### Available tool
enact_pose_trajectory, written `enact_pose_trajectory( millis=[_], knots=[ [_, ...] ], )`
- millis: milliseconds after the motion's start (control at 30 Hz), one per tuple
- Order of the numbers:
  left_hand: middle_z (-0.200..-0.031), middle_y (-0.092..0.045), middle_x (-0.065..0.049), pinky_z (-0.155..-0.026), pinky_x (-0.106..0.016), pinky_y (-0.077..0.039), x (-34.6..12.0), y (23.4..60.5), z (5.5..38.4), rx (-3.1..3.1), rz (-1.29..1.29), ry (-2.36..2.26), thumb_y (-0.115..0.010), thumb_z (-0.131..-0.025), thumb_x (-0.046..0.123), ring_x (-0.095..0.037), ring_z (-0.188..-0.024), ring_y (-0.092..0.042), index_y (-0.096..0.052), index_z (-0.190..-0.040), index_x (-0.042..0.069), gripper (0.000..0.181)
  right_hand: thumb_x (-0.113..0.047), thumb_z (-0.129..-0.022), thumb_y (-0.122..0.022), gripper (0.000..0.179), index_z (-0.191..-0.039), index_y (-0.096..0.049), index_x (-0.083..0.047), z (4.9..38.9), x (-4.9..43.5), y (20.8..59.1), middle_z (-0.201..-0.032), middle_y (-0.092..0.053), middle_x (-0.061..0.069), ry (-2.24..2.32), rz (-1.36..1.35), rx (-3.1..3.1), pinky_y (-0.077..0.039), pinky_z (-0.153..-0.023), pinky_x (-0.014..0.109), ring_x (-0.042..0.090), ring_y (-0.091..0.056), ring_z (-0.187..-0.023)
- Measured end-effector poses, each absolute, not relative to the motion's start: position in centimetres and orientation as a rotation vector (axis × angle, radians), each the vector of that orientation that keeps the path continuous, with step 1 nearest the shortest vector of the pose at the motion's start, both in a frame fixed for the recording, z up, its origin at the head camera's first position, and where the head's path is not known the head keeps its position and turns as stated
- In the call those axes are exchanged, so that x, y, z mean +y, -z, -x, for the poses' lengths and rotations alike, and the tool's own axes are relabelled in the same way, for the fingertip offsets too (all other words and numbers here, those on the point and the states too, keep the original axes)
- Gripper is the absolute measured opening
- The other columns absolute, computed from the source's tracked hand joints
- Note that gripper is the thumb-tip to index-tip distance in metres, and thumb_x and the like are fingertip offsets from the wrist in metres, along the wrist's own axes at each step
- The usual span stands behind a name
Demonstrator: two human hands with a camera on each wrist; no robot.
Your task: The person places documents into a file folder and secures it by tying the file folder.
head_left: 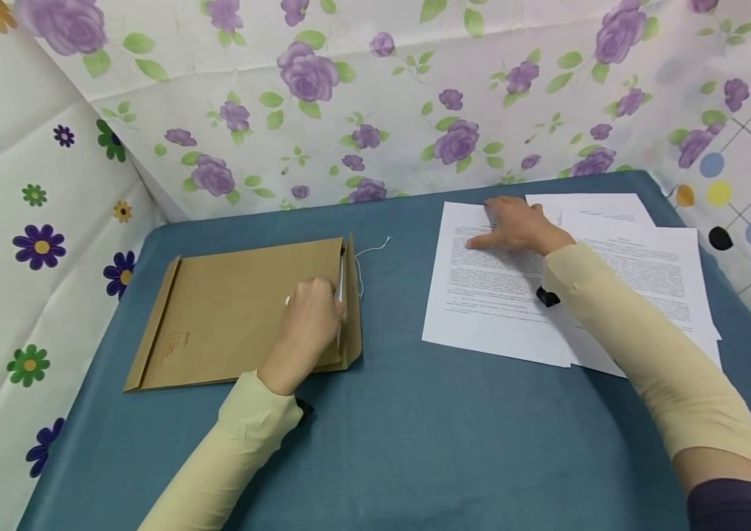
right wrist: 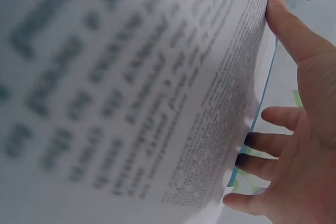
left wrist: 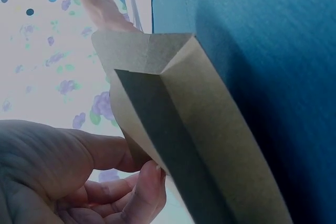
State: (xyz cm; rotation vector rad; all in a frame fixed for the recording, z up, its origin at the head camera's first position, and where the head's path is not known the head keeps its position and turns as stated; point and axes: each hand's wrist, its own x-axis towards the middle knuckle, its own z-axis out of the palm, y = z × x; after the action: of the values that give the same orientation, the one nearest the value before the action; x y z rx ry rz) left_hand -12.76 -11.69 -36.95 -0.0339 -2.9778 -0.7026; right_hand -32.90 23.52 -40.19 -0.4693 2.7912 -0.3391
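A brown paper envelope (head_left: 236, 310) lies on the table at the left, its mouth facing right. Between thumb and fingers, my left hand (head_left: 309, 317) pinches the edge of that mouth; the left wrist view shows the flap (left wrist: 126, 51) standing out beyond it. A strip of white shows inside the mouth in the head view. Over at the right, my right hand (head_left: 518, 225) rests with spread fingers on the upper part of a printed sheet (head_left: 495, 324). Its fingertips reach the sheet's far edge in the right wrist view.
More printed sheets (head_left: 654, 273) overlap to the right, partly covered by my forearm. A white string (head_left: 361, 273) trails from the envelope onto the blue tablecloth (head_left: 415, 442). Flowered cloth (head_left: 402, 110) hangs behind the table.
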Motion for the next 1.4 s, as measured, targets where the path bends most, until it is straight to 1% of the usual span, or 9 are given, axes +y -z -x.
enact_pose_trajectory(
  millis=[300, 600, 667, 800, 967, 1100, 1233, 1333, 1400],
  knots=[
    [-0.078, -0.065, -0.016, -0.054, -0.036, -0.046, -11.8, 37.1, 12.7, -2.959, 0.036, 0.707, -0.059, -0.089, -0.007, -0.025, -0.065, -0.059, -0.070, -0.084, -0.002, 0.013, -0.079, -0.074, -0.073, 0.124, -0.158, -0.032, 0.002, 32.8, 23.2, 39.9, -0.157, -0.031, 0.034, 0.247, 0.444, 2.858, -0.015, -0.108, 0.079, 0.055, -0.023, -0.145],
    [-0.090, -0.070, -0.021, -0.059, -0.038, -0.053, -12.0, 37.0, 12.6, -2.964, 0.043, 0.719, -0.060, -0.092, -0.006, -0.026, -0.071, -0.064, -0.074, -0.101, -0.007, 0.017, -0.081, -0.072, -0.073, 0.119, -0.144, -0.047, 0.010, 32.4, 23.0, 39.6, -0.140, -0.041, 0.037, 0.192, 0.425, 2.900, -0.026, -0.103, 0.075, 0.054, -0.033, -0.129],
    [-0.090, -0.070, -0.022, -0.059, -0.038, -0.054, -12.1, 37.0, 12.6, -2.962, 0.040, 0.731, -0.060, -0.092, -0.006, -0.027, -0.071, -0.065, -0.074, -0.099, -0.007, 0.016, -0.079, -0.072, -0.074, 0.117, -0.141, -0.049, 0.011, 32.3, 23.0, 39.5, -0.138, -0.042, 0.036, 0.205, 0.428, 2.905, -0.029, -0.103, 0.072, 0.052, -0.035, -0.126],
    [-0.088, -0.069, -0.021, -0.059, -0.038, -0.053, -12.1, 37.1, 12.6, -2.963, 0.040, 0.744, -0.059, -0.091, -0.006, -0.027, -0.071, -0.064, -0.073, -0.096, -0.006, 0.015, -0.075, -0.073, -0.077, 0.116, -0.144, -0.045, 0.011, 32.1, 22.8, 39.4, -0.140, -0.040, 0.036, 0.257, 0.399, 2.883, -0.035, -0.105, 0.067, 0.051, -0.040, -0.126],
    [-0.085, -0.068, -0.020, -0.060, -0.040, -0.053, -12.1, 37.1, 12.6, -2.958, 0.041, 0.722, -0.059, -0.091, -0.006, -0.027, -0.069, -0.063, -0.072, -0.090, -0.004, 0.013, -0.069, -0.076, -0.079, 0.115, -0.146, -0.034, 0.010, 31.9, 22.5, 38.9, -0.141, -0.043, 0.036, 0.290, 0.309, 2.833, -0.039, -0.101, 0.067, 0.052, -0.048, -0.126],
    [-0.083, -0.068, -0.019, -0.060, -0.040, -0.053, -12.1, 37.1, 12.6, -2.953, 0.042, 0.710, -0.060, -0.090, -0.006, -0.027, -0.069, -0.062, -0.072, -0.089, -0.004, 0.013, -0.060, -0.079, -0.082, 0.102, -0.140, -0.037, 0.008, 31.4, 22.4, 38.5, -0.134, -0.052, 0.034, 0.301, 0.271, 2.826, -0.042, -0.097, 0.066, 0.051, -0.054, -0.120],
    [-0.082, -0.067, -0.018, -0.057, -0.038, -0.052, -12.1, 37.1, 12.6, -2.960, 0.035, 0.723, -0.059, -0.091, -0.006, -0.026, -0.067, -0.062, -0.073, -0.090, -0.004, 0.014, -0.040, -0.086, -0.082, 0.078, -0.136, -0.044, 0.009, 30.9, 22.5, 38.2, -0.126, -0.057, 0.033, 0.358, 0.265, 2.877, -0.045, -0.094, 0.064, 0.050, -0.057, -0.113],
    [-0.081, -0.067, -0.017, -0.056, -0.037, -0.051, -12.1, 37.0, 12.5, -2.962, 0.033, 0.733, -0.058, -0.091, -0.007, -0.025, -0.065, -0.061, -0.072, -0.089, -0.004, 0.015, -0.023, -0.090, -0.076, 0.062, -0.137, -0.052, 0.010, 30.4, 22.7, 37.8, -0.127, -0.059, 0.034, 0.426, 0.274, 2.948, -0.046, -0.093, 0.065, 0.050, -0.059, -0.113],
    [-0.080, -0.067, -0.017, -0.056, -0.037, -0.051, -12.0, 37.0, 12.5, -2.959, 0.036, 0.728, -0.058, -0.091, -0.006, -0.025, -0.065, -0.061, -0.072, -0.087, -0.003, 0.014, -0.017, -0.092, -0.073, 0.054, -0.136, -0.057, 0.009, 30.0, 22.9, 37.2, -0.130, -0.060, 0.033, 0.467, 0.279, 2.987, -0.047, -0.092, 0.065, 0.050, -0.059, -0.114]
  ],
)
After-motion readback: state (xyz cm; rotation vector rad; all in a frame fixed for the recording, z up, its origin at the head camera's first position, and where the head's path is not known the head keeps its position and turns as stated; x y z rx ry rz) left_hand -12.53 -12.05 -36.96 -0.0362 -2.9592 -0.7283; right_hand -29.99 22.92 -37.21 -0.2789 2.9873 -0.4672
